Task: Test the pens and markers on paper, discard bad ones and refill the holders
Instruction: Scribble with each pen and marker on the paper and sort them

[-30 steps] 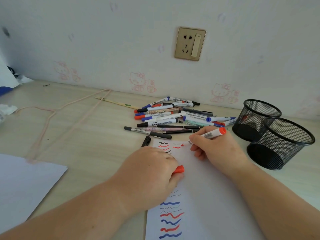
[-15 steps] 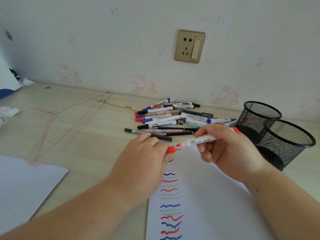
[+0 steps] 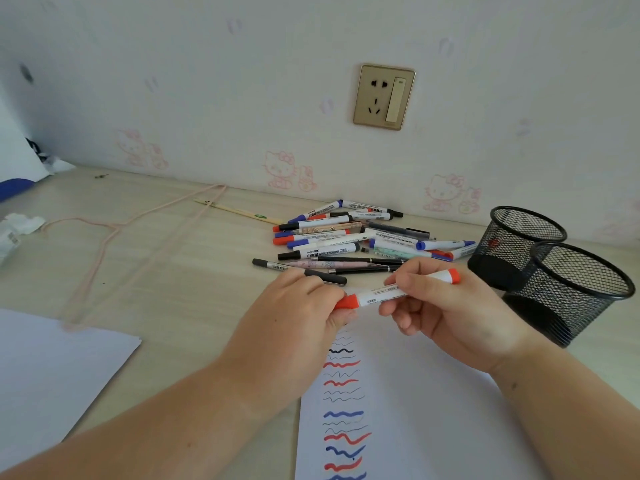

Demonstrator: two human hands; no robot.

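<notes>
Marker (image 3: pixel 388 293) lay level, left-right, above the test paper (image 3: pixel 415 393), barrel pinched in the right hand (image 3: pixel 450 306), red cap end gripped by the left hand (image 3: pixel 294 317), nearer holder (image 3: pixel 571 289) rightward.

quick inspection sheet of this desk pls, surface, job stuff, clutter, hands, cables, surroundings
surface: pale wood desk, mostly bare at left.
job's things: red marker held over the test sheet, which bears red, blue and black squiggles; pen pile by the wall; two black mesh holders, seemingly empty.
clutter: pink hanger, wooden stick, crumpled paper, spare sheet.
hands: left hand pinches the marker's red cap; right hand grips the barrel.
cables: nothing seen.
surroundings: cartoon-cat wallpaper; gold socket with switch.
</notes>
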